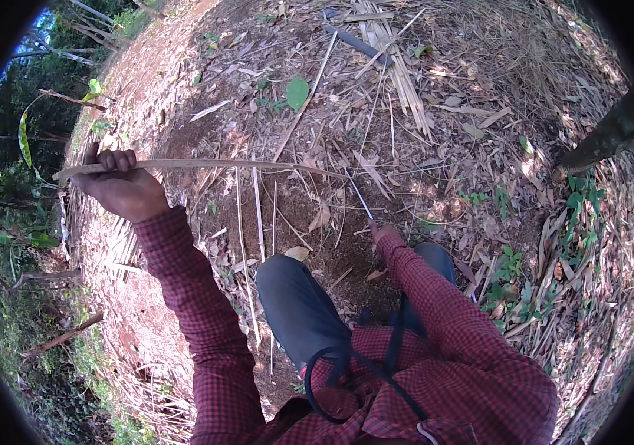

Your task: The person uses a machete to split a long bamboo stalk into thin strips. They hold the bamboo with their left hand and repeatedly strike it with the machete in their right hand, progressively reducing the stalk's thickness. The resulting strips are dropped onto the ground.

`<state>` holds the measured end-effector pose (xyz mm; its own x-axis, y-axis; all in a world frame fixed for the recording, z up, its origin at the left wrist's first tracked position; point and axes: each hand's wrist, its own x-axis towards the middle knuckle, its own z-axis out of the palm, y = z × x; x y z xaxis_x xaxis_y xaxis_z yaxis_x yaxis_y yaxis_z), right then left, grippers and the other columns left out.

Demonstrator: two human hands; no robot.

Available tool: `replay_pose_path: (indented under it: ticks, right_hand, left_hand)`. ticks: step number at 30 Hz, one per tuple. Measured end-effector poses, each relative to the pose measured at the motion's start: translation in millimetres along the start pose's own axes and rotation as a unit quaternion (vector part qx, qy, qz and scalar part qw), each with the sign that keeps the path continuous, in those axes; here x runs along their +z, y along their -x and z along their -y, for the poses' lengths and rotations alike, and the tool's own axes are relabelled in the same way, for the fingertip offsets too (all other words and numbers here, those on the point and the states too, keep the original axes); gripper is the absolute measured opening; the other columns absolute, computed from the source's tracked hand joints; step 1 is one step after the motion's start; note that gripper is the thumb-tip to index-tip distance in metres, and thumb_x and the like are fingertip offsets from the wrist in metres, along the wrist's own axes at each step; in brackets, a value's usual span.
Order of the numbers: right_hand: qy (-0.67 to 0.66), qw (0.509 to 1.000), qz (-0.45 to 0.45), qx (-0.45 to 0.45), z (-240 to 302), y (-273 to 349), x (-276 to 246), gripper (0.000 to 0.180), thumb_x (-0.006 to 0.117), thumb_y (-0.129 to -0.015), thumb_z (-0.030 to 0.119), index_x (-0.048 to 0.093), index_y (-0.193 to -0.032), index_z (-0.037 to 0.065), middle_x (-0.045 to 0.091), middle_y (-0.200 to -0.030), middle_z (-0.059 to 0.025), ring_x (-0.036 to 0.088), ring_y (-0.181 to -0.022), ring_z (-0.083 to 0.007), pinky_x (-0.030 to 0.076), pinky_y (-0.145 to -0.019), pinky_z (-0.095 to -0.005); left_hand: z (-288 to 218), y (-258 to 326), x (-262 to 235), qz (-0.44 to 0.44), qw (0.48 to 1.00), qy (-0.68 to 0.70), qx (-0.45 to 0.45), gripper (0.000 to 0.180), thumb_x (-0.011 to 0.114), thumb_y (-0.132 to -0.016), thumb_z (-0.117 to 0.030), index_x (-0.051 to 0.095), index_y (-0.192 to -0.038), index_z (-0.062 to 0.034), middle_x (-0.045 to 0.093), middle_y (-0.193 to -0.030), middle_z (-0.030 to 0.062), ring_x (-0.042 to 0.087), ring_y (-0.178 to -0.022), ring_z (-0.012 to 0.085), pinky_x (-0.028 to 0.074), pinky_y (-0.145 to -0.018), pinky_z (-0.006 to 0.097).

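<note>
My left hand (120,185) is raised at the left, its fingers wrapped round one end of a long, slightly bowed tan strip of bamboo or wood (220,163). The strip runs right, thinning toward its far end in front of my knees. There it meets the tip of a slim knife (361,198), whose pale blade points up and away from me. My right hand (385,233) is closed on the knife's handle, which is mostly hidden. Whether blade and strip touch, I cannot tell.
Dry leaves and loose strips (259,215) litter the ground between my hands. Further off, a dark grey rod or sheath (357,46) lies across a bundle of split strips (406,89). A tree trunk (610,133) stands at the right; green plants line the left.
</note>
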<state>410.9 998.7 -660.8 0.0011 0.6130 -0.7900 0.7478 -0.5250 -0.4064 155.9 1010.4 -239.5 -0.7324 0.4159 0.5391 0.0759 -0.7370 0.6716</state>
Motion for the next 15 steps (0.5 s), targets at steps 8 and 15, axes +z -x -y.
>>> replay_pose_path:
  ticks: [8,15]
  right_hand:
    - [-0.108,0.956,-0.047,-0.27,42.7,86.1,-37.9,0.069,0.04,-0.083,0.062,0.058,-0.093,-0.004,0.06,-0.07,-0.0152,0.061,-0.068,-0.0299,0.046,-0.065,-0.0412]
    - [-0.017,0.912,0.0,-0.41,92.0,167.9,-69.8,0.065,0.038,-0.085,0.059,0.06,-0.096,-0.001,0.062,-0.078,-0.0195,0.061,-0.075,-0.0337,0.047,-0.072,-0.0428]
  left_hand:
    - [-9.6,20.8,0.0,0.112,0.993,0.012,0.025,0.028,0.048,-0.091,-0.037,0.052,-0.082,-0.0098,0.034,-0.058,-0.0034,0.031,-0.05,0.0065,0.026,-0.043,0.021]
    - [-13.0,36.4,15.0,0.149,0.982,0.113,0.0,0.034,0.046,-0.091,-0.041,0.051,-0.072,-0.0125,0.028,-0.052,-0.0051,0.022,-0.042,0.005,0.018,-0.037,0.022]
